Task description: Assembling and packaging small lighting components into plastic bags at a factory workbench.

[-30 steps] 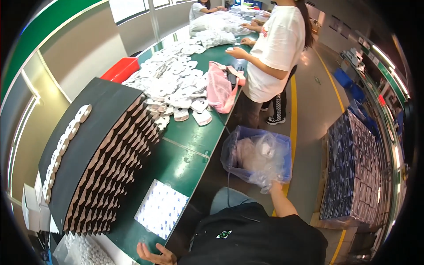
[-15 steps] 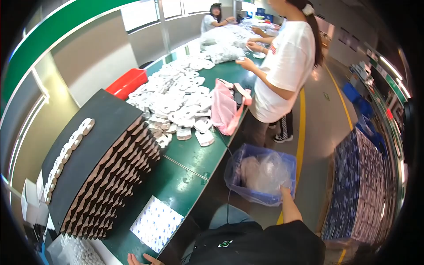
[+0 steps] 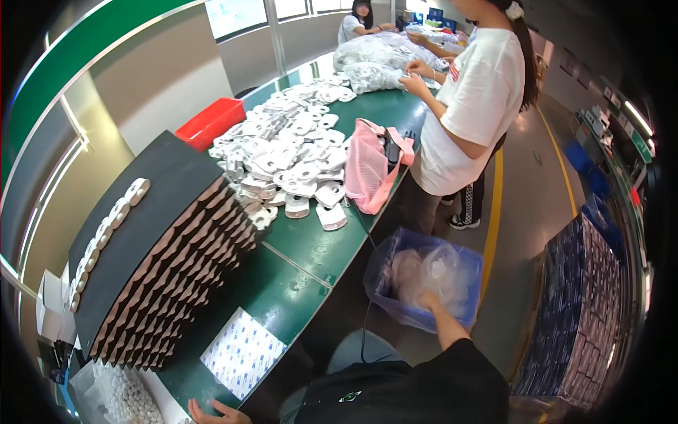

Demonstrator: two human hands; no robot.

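My right hand (image 3: 429, 302) reaches down into a blue plastic bin (image 3: 381, 290) beside the workbench, against clear plastic bags (image 3: 443, 274). Its fingers are lost among the plastic, so their grip does not show. At the near end of the green bench (image 3: 304, 244), my left hand (image 3: 217, 413) rests with its fingers apart, holding nothing. Closest to it lies a white sheet (image 3: 244, 352) with a blue printed pattern.
A tall stack of black foam trays (image 3: 166, 283) stands left, a row of white parts (image 3: 106, 237) on top. Beyond lie heaped white parts (image 3: 293, 155), a red bin (image 3: 210, 121) and a pink mesh bag (image 3: 369, 169). A co-worker (image 3: 470, 106) stands at the bench's right side.
My right hand has moved from the bin's near right rim inward and left onto the plastic bags. My left hand has shifted slightly left, and the view has turned a little.
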